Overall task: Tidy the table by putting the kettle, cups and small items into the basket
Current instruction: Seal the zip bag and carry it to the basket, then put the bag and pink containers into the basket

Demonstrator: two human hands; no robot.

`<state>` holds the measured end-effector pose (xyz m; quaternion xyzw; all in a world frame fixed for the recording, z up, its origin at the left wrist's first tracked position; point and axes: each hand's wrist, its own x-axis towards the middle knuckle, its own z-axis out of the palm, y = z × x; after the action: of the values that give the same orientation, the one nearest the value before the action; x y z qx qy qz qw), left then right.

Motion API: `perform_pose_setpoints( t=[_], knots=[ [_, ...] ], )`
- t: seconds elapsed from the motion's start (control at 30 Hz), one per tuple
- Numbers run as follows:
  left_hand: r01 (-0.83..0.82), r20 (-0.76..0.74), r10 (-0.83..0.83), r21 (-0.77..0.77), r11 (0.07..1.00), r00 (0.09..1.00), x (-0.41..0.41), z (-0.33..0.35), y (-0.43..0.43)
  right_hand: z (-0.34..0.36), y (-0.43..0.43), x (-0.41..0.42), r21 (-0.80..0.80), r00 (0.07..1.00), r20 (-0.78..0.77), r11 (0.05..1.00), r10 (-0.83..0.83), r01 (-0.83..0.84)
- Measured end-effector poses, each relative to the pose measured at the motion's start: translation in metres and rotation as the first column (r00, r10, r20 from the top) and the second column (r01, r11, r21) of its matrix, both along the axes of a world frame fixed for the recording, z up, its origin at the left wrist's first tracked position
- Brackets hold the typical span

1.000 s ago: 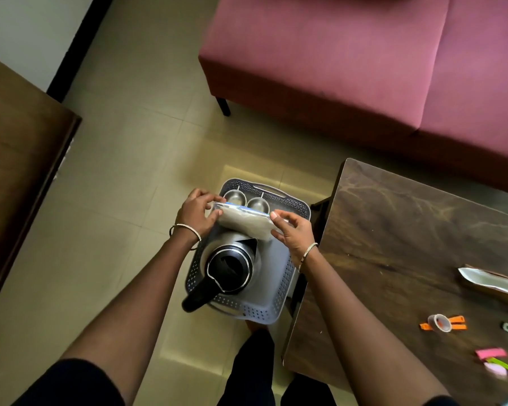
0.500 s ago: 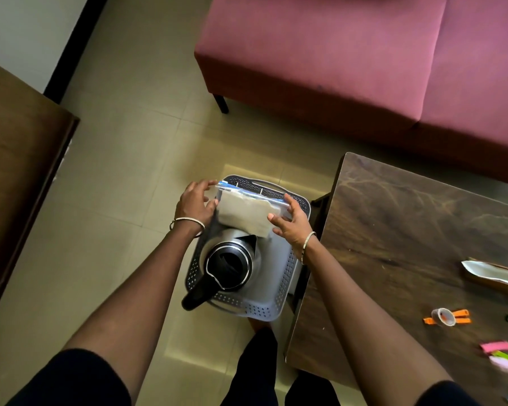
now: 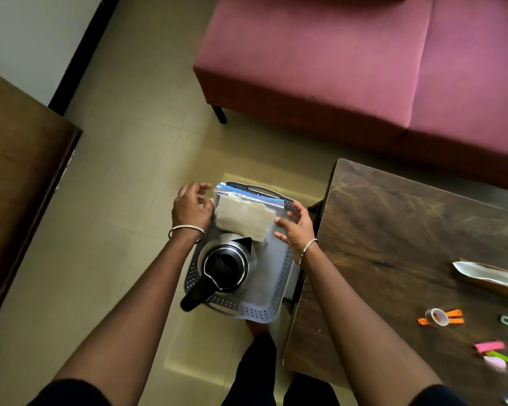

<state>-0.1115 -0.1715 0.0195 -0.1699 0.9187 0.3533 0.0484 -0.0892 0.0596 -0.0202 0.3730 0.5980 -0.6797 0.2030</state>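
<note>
A grey perforated basket (image 3: 261,313) sits on the floor left of the dark wooden table (image 3: 393,230). A steel kettle (image 3: 226,268) with a black handle stands inside it. A clear zip bag (image 3: 244,218) with pale contents lies over the basket's far end, against the kettle's spout. My left hand (image 3: 191,206) is at the bag's left edge, fingers spread, thumb touching it. At the bag's right edge my right hand (image 3: 294,227) has relaxed fingers that just touch it. The cups are hidden under the bag.
On the table's right part lie a white pouch (image 3: 487,276), a tape roll (image 3: 437,317), an orange clip (image 3: 455,316) and pink clips (image 3: 490,346). A maroon sofa (image 3: 349,54) stands beyond. A wooden cabinet (image 3: 18,177) is at the left.
The zip bag has tipped down over the basket's far end, covering the two steel cups. Both hands have loosened from gripping its edges to open fingers beside it.
</note>
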Motion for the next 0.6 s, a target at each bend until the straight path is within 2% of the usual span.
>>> perform_pose_setpoints(
  t=[0.1,0.27,0.47,0.6],
  knots=[
    [-0.015,0.003,0.015,0.074,0.997,1.000,0.006,0.018,0.017,0.003,0.009,0.011,0.098,1.000,0.025,0.995,0.006,-0.008],
    [-0.045,0.069,0.027,0.290,0.956,0.997,0.026,0.041,0.060,0.012,0.036,0.038,0.243,0.996,0.083,0.970,-0.019,-0.001],
    [0.074,0.101,-0.113,0.326,0.942,0.988,0.073,0.053,0.138,0.033,0.081,0.083,0.325,0.999,0.039,0.946,0.004,-0.016],
    [0.085,0.164,-0.148,0.338,0.937,0.975,0.117,0.052,0.192,0.049,0.130,0.122,0.384,1.000,0.002,0.923,-0.012,0.010]
  ],
)
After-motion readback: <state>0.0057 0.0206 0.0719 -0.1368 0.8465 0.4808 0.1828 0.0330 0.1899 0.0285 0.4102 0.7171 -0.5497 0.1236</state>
